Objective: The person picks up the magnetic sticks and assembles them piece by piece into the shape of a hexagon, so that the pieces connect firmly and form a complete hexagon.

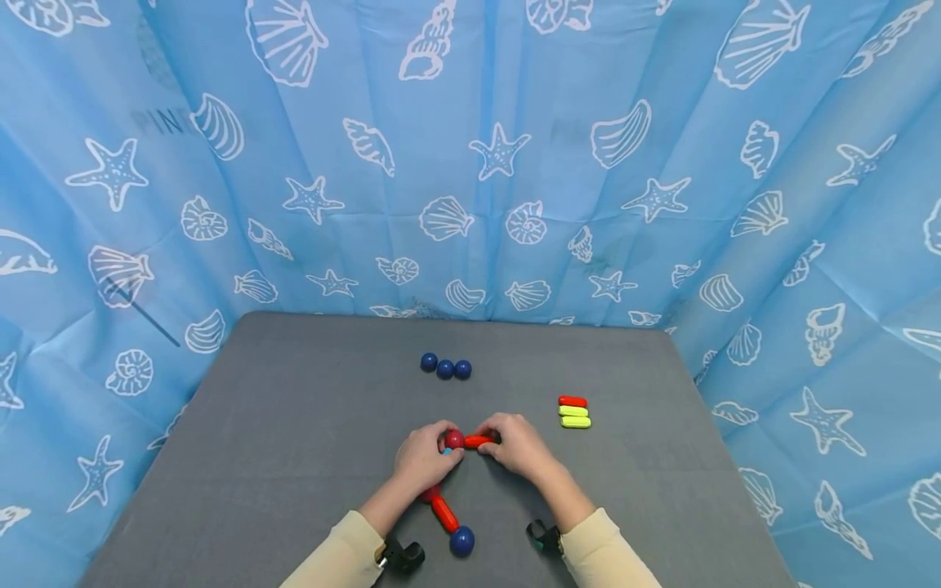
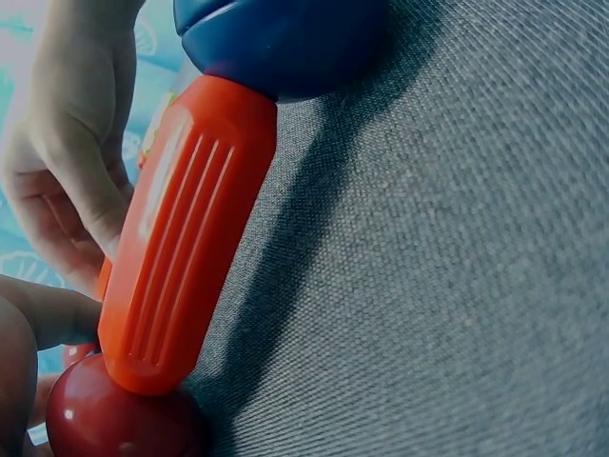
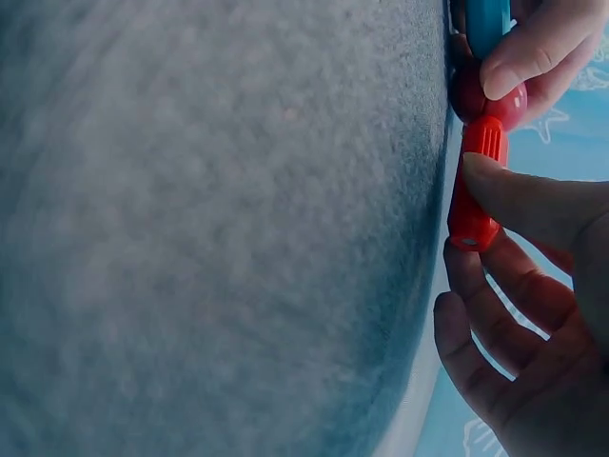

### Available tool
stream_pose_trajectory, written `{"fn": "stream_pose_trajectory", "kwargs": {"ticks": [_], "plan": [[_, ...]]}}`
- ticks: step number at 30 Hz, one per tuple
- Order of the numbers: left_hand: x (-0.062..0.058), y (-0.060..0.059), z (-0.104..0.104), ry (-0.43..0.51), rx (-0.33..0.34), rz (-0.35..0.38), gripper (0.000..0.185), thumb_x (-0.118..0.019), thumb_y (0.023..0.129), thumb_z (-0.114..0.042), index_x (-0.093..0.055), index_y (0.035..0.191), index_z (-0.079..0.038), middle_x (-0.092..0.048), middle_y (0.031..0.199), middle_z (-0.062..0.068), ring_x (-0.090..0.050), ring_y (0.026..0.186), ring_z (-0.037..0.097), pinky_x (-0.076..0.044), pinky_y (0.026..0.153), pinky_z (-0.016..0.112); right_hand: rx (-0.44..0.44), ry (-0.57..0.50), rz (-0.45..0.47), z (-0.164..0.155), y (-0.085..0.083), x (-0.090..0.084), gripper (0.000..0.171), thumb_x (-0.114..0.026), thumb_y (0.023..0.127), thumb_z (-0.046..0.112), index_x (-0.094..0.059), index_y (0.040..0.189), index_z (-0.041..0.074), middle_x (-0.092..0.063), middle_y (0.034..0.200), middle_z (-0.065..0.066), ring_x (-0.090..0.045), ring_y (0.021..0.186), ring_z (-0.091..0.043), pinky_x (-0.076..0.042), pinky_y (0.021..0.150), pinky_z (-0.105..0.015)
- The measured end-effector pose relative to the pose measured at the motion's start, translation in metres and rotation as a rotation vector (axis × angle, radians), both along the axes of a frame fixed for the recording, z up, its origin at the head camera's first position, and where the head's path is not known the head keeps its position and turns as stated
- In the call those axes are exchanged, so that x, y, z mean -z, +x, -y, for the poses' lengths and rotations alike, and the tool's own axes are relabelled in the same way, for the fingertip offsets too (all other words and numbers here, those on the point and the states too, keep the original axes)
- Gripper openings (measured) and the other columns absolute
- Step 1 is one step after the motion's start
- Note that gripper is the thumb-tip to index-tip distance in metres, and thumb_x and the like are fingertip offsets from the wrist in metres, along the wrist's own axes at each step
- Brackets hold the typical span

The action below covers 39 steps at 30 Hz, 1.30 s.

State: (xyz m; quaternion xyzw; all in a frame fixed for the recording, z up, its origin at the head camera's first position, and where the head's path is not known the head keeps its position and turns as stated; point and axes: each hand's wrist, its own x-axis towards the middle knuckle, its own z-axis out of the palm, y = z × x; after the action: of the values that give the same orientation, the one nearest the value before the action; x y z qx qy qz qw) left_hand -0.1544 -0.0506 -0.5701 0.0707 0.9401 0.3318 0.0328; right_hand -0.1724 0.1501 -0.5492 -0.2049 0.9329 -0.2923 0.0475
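My left hand (image 1: 425, 457) pinches a dark red ball (image 1: 453, 439) between thumb and fingers. Thumb and fingertips of my right hand (image 1: 518, 445) grip a red grooved stick (image 1: 476, 442), whose far end meets that ball. On the ball's other side a light blue stick (image 3: 487, 24) shows, partly covered by the left hand. Below the left hand, another red ball (image 1: 430, 493), a second red stick (image 1: 444, 514) and a dark blue ball (image 1: 461, 541) form a joined line on the table. The left wrist view shows this stick large, with a ball at each end.
Three dark blue balls (image 1: 445, 370) sit in a row farther back on the grey table (image 1: 316, 392). To the right lie a loose red stick (image 1: 573, 401) and two yellow sticks (image 1: 574, 416). A blue shell-patterned curtain (image 1: 470, 180) hangs behind the table and at its sides.
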Motion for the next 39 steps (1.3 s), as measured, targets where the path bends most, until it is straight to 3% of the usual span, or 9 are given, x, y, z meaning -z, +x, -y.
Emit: {"fn": "stream_pose_trajectory", "kwargs": {"ticks": [7, 13, 21, 26, 33, 39], "plan": [[0.002, 0.003, -0.001, -0.016, 0.001, -0.014, 0.031, -0.081, 0.08, -0.033, -0.069, 0.106, -0.02, -0.056, 0.081, -0.003, -0.05, 0.068, 0.014, -0.04, 0.061, 0.03, -0.022, 0.002, 0.009, 0.003, 0.001, 0.003, 0.014, -0.081, 0.085, 0.013, -0.078, 0.099, 0.012, -0.072, 0.095, 0.0, -0.06, 0.079, -0.011, -0.052, 0.075, -0.033], [0.005, 0.002, -0.001, -0.019, -0.012, -0.008, 0.034, -0.083, 0.078, -0.039, -0.069, 0.103, -0.021, -0.053, 0.095, 0.001, -0.053, 0.075, 0.015, -0.043, 0.064, 0.032, -0.071, -0.035, 0.028, 0.007, -0.004, 0.005, 0.016, -0.079, 0.086, 0.009, -0.078, 0.102, 0.011, -0.073, 0.099, -0.002, -0.064, 0.087, -0.016, -0.053, 0.081, -0.036], [0.007, 0.0, 0.002, -0.008, -0.012, -0.039, 0.023, -0.082, 0.082, -0.035, -0.075, 0.101, -0.024, -0.055, 0.09, -0.004, -0.052, 0.074, 0.012, -0.041, 0.063, 0.029, -0.09, -0.099, 0.095, 0.006, -0.014, 0.004, 0.02, -0.077, 0.088, 0.009, -0.076, 0.108, 0.012, -0.073, 0.104, -0.002, -0.063, 0.089, -0.015, -0.053, 0.083, -0.035], [0.006, 0.0, 0.002, 0.013, -0.034, -0.032, 0.021, -0.081, 0.082, -0.033, -0.075, 0.099, -0.023, -0.055, 0.089, -0.005, -0.051, 0.073, 0.012, -0.041, 0.063, 0.029, -0.058, -0.16, 0.108, -0.004, -0.021, 0.001, 0.022, -0.076, 0.09, 0.011, -0.075, 0.112, 0.012, -0.072, 0.108, -0.001, -0.064, 0.096, -0.016, -0.054, 0.087, -0.038], [0.004, 0.001, 0.001, 0.006, -0.07, -0.001, 0.019, -0.079, 0.082, -0.028, -0.074, 0.099, -0.021, -0.057, 0.097, -0.001, -0.054, 0.078, 0.015, -0.046, 0.067, 0.032, 0.032, -0.198, 0.058, -0.011, -0.039, 0.0, 0.026, -0.076, 0.09, 0.014, -0.074, 0.116, 0.009, -0.073, 0.111, -0.002, -0.068, 0.101, -0.019, -0.056, 0.089, -0.041], [0.003, 0.001, 0.0, -0.003, -0.082, 0.0, 0.017, -0.077, 0.08, -0.026, -0.07, 0.094, -0.019, -0.055, 0.091, 0.0, -0.051, 0.072, 0.015, -0.043, 0.063, 0.032, 0.099, -0.229, 0.04, -0.01, -0.055, 0.0, 0.029, -0.077, 0.09, 0.015, -0.073, 0.117, 0.008, -0.074, 0.11, -0.002, -0.069, 0.101, -0.019, -0.055, 0.09, -0.042]]}}
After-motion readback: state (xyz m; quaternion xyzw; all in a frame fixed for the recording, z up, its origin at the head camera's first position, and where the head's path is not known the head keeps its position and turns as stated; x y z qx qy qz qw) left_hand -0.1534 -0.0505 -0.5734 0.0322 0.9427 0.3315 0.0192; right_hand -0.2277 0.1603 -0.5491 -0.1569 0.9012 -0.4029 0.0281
